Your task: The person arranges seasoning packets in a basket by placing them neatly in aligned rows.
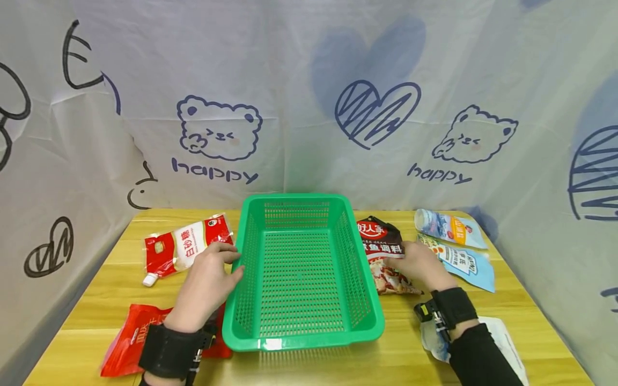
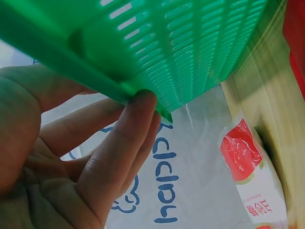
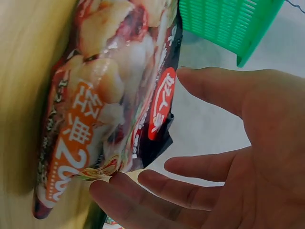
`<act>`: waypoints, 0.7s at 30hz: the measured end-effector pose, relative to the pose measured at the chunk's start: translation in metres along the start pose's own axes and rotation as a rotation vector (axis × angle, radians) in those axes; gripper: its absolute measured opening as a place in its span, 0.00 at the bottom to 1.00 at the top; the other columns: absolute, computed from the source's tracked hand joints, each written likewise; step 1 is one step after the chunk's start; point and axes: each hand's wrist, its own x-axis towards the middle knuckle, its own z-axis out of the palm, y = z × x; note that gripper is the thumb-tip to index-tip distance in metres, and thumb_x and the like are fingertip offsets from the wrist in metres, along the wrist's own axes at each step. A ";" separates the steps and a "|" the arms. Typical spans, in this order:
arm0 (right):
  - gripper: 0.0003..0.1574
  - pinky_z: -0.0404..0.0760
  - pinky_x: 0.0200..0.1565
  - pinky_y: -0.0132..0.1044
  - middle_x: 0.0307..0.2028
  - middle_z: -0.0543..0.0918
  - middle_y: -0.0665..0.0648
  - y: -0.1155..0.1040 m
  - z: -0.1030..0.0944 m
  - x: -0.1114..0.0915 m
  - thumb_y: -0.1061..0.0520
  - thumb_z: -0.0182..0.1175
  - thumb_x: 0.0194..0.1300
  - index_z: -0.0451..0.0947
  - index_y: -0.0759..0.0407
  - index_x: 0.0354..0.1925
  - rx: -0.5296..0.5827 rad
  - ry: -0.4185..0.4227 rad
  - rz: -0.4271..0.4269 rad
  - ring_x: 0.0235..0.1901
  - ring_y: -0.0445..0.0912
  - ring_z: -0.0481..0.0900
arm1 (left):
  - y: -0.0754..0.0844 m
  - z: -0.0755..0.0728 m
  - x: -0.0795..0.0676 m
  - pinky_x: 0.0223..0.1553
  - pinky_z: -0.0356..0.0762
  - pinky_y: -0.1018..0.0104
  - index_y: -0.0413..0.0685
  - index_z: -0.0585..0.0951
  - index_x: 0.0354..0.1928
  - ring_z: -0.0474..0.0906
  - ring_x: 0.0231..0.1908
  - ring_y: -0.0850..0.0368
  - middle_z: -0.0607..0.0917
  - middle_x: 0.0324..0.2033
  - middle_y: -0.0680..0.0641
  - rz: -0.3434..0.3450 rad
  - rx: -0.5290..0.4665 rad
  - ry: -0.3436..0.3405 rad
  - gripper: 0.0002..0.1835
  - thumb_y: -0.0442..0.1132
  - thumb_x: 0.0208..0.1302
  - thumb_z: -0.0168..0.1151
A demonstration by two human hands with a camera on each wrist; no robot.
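A green plastic basket (image 1: 303,332) stands empty in the middle of the wooden table. My left hand (image 1: 224,268) lies against its left rim; in the left wrist view the straight fingers (image 2: 136,124) touch the rim's underside on the basket (image 2: 190,47). My right hand (image 1: 410,262) hovers over a dark seasoning pouch (image 1: 379,236) just right of the basket. The right wrist view shows the right hand (image 3: 205,167) spread, fingertips at the edge of the pouch (image 3: 105,105), thumb apart from it.
A red-and-white sugar pouch (image 1: 185,246) lies left of the basket, and a red pouch (image 1: 123,340) is under my left wrist. Two blue pouches (image 1: 451,228) (image 1: 465,262) lie at the right, a white pouch (image 1: 504,340) under my right forearm. Printed cloth walls surround the table.
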 end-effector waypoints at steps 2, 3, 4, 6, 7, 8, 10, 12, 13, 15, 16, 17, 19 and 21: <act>0.33 0.78 0.36 0.46 0.40 0.84 0.62 0.001 0.001 0.002 0.43 0.68 0.68 0.79 0.67 0.57 -0.007 0.002 0.007 0.33 0.52 0.78 | 0.000 0.000 0.000 0.52 0.84 0.41 0.26 0.87 0.47 0.82 0.51 0.34 0.85 0.50 0.32 -0.002 0.001 0.000 0.14 0.28 0.60 0.73; 0.33 0.78 0.36 0.45 0.39 0.84 0.62 0.002 0.002 0.003 0.43 0.68 0.67 0.79 0.68 0.56 -0.009 0.002 0.007 0.33 0.52 0.78 | 0.000 0.001 0.000 0.52 0.84 0.41 0.26 0.87 0.47 0.82 0.51 0.34 0.85 0.50 0.32 -0.001 0.001 0.001 0.14 0.28 0.60 0.73; 0.32 0.78 0.36 0.45 0.39 0.84 0.61 0.003 0.002 0.004 0.43 0.69 0.67 0.80 0.67 0.54 -0.009 0.004 0.011 0.33 0.52 0.79 | 0.000 0.001 0.000 0.52 0.84 0.41 0.26 0.87 0.47 0.82 0.51 0.34 0.85 0.50 0.32 0.002 0.001 0.003 0.14 0.28 0.60 0.73; 0.30 0.79 0.35 0.45 0.37 0.84 0.61 0.005 0.002 0.006 0.43 0.70 0.66 0.80 0.68 0.51 -0.009 0.008 0.012 0.32 0.52 0.79 | 0.001 0.001 0.001 0.51 0.84 0.41 0.26 0.87 0.46 0.82 0.51 0.34 0.85 0.50 0.32 0.009 -0.002 0.011 0.14 0.28 0.59 0.73; 0.30 0.80 0.35 0.46 0.37 0.84 0.61 0.006 0.002 0.007 0.43 0.70 0.66 0.80 0.68 0.50 -0.005 0.009 0.014 0.31 0.52 0.80 | 0.001 0.001 0.001 0.51 0.84 0.41 0.26 0.87 0.46 0.82 0.50 0.34 0.85 0.50 0.32 0.014 -0.001 0.014 0.14 0.28 0.59 0.73; 0.29 0.80 0.34 0.45 0.36 0.84 0.61 0.007 0.002 0.008 0.43 0.70 0.65 0.81 0.68 0.48 0.000 0.011 0.019 0.31 0.52 0.80 | 0.001 0.001 0.001 0.51 0.85 0.42 0.26 0.87 0.46 0.82 0.50 0.34 0.85 0.49 0.32 0.016 -0.001 0.017 0.14 0.28 0.59 0.73; 0.29 0.79 0.33 0.45 0.35 0.84 0.62 0.010 0.002 0.009 0.43 0.70 0.66 0.80 0.68 0.47 0.010 0.006 0.028 0.30 0.53 0.79 | 0.001 0.001 0.002 0.50 0.85 0.42 0.26 0.87 0.46 0.82 0.51 0.34 0.85 0.50 0.31 0.018 -0.003 0.017 0.14 0.27 0.59 0.73; 0.30 0.78 0.32 0.44 0.35 0.84 0.62 0.012 0.003 0.009 0.42 0.70 0.66 0.80 0.69 0.47 0.026 -0.012 0.047 0.30 0.53 0.79 | 0.001 0.001 0.002 0.50 0.85 0.42 0.26 0.87 0.47 0.82 0.51 0.34 0.85 0.50 0.32 0.011 -0.003 0.010 0.14 0.28 0.60 0.72; 0.31 0.78 0.32 0.44 0.35 0.83 0.63 0.013 0.003 0.008 0.42 0.70 0.66 0.79 0.69 0.47 0.029 -0.021 0.055 0.30 0.53 0.79 | 0.001 0.001 0.001 0.51 0.85 0.42 0.26 0.87 0.47 0.82 0.51 0.34 0.85 0.50 0.32 0.007 -0.002 0.006 0.14 0.28 0.60 0.72; 0.34 0.78 0.32 0.44 0.36 0.83 0.64 0.015 0.004 0.007 0.40 0.70 0.66 0.78 0.71 0.48 0.031 -0.037 0.065 0.30 0.54 0.79 | 0.001 0.001 0.001 0.51 0.85 0.42 0.26 0.87 0.47 0.82 0.51 0.34 0.85 0.50 0.32 0.000 -0.003 -0.001 0.14 0.28 0.60 0.72; 0.35 0.79 0.32 0.44 0.37 0.83 0.64 0.016 0.005 0.007 0.40 0.70 0.66 0.78 0.71 0.49 0.032 -0.042 0.072 0.31 0.54 0.79 | 0.001 0.001 0.001 0.51 0.84 0.41 0.26 0.87 0.46 0.82 0.51 0.34 0.85 0.50 0.32 -0.002 -0.003 -0.004 0.14 0.28 0.60 0.72; 0.36 0.79 0.33 0.45 0.37 0.83 0.65 0.016 0.005 0.007 0.40 0.70 0.66 0.77 0.72 0.49 0.032 -0.044 0.072 0.31 0.54 0.79 | 0.000 0.001 0.001 0.52 0.84 0.41 0.26 0.87 0.46 0.82 0.51 0.34 0.85 0.50 0.32 -0.003 -0.003 -0.003 0.13 0.28 0.60 0.72; 0.38 0.79 0.32 0.45 0.38 0.83 0.66 0.017 0.007 0.008 0.40 0.70 0.66 0.77 0.74 0.51 0.030 -0.042 0.078 0.32 0.55 0.79 | 0.000 0.000 0.001 0.52 0.84 0.41 0.26 0.87 0.46 0.82 0.51 0.34 0.85 0.50 0.32 -0.004 -0.002 -0.003 0.13 0.28 0.60 0.72; 0.39 0.79 0.31 0.44 0.38 0.83 0.66 0.018 0.008 0.009 0.40 0.70 0.66 0.77 0.74 0.52 0.028 -0.038 0.084 0.31 0.54 0.79 | 0.000 0.000 0.001 0.52 0.84 0.41 0.26 0.87 0.45 0.82 0.51 0.34 0.85 0.50 0.32 -0.005 -0.001 -0.004 0.13 0.28 0.60 0.72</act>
